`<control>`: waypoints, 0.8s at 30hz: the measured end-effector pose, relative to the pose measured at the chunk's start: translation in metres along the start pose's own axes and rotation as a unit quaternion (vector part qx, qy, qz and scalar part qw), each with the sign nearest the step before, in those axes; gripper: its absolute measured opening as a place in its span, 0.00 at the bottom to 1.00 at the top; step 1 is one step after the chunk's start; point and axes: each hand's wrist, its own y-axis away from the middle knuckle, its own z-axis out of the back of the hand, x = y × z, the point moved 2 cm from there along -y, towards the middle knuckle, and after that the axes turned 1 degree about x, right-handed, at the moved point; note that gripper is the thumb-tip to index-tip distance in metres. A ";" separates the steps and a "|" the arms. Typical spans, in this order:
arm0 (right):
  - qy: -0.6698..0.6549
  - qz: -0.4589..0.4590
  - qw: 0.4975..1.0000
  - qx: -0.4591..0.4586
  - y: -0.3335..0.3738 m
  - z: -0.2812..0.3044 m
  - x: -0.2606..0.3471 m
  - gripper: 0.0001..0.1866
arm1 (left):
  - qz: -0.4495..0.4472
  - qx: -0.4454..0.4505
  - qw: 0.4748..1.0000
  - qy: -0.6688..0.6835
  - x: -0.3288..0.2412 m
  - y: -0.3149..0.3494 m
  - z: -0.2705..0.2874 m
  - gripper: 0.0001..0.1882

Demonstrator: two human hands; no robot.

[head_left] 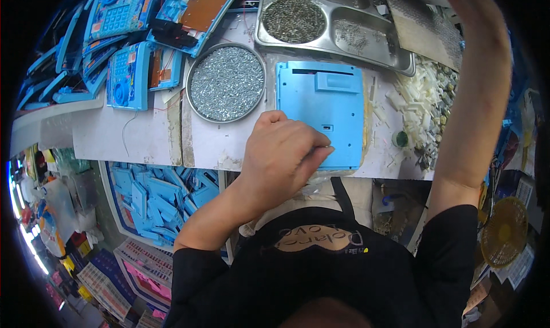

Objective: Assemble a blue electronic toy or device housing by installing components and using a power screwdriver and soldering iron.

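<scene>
A light blue plastic housing lies flat in front of me on the bench, with a slot, a raised block and several small holes in its face. Over its near left part is my left hand, thumb and forefinger pinched together. Something tiny may sit between those fingertips, but I cannot make it out. My right arm stretches up along the right side, and my right hand is at the top edge of the view, its fingers cut off. Left of the housing stands a round metal dish of small silvery screws.
A steel compartment tray with small metal parts stands at the back. White plastic pieces are heaped on the right. Blue toy-like units with keypads pile up at the left. Below the bench edge, a bin holds blue parts.
</scene>
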 end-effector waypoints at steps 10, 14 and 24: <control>-0.131 -0.004 0.991 -0.001 0.128 -0.101 0.034 0.16 | -0.033 -0.049 0.998 -0.007 0.001 0.003 -0.013 0.08; -0.141 -0.047 0.985 -0.086 0.138 -0.119 0.042 0.17 | -0.034 -0.043 0.998 0.004 -0.001 0.000 -0.011 0.08; -0.140 -0.096 0.972 -0.161 0.150 -0.128 0.039 0.18 | -0.036 0.012 0.998 0.046 -0.001 0.004 -0.018 0.09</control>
